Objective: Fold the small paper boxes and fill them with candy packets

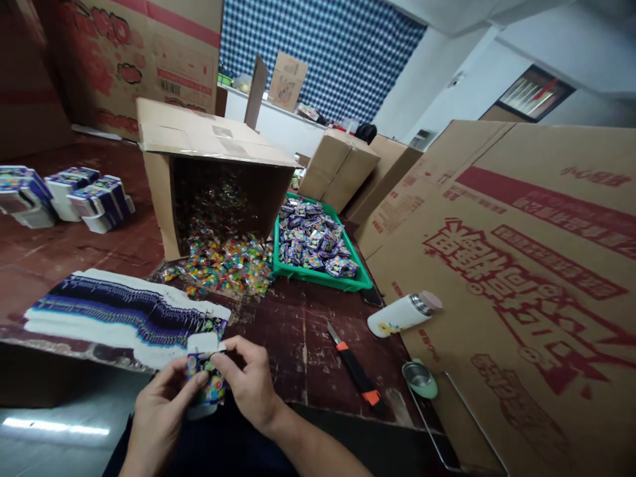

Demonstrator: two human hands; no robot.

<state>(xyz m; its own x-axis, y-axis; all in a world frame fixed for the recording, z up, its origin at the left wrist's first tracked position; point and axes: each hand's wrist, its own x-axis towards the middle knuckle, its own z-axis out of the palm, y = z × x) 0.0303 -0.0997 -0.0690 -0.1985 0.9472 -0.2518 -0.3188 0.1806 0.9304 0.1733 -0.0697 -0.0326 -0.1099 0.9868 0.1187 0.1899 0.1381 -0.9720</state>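
Between my hands, just off the table's front edge, is a small printed candy box (212,383) with its white top flap up. My left hand (161,407) grips its left side, thumb across the front. My right hand (251,381) pinches the upper right part near the flap. Behind them lies a long fanned row of flat candy boxes (124,311). Farther back, wrapped colourful candies (231,262) spill out of a cardboard carton (218,136) lying on its side. A green tray (325,279) beside it holds many small purple packets (313,238).
A utility knife (355,371) with its blade out lies on the table to the right. Near it are a white bottle (400,317) and a small metal-lined cup (420,379). Stacked boxes (99,195) stand at left; a large carton (536,265) walls the right.
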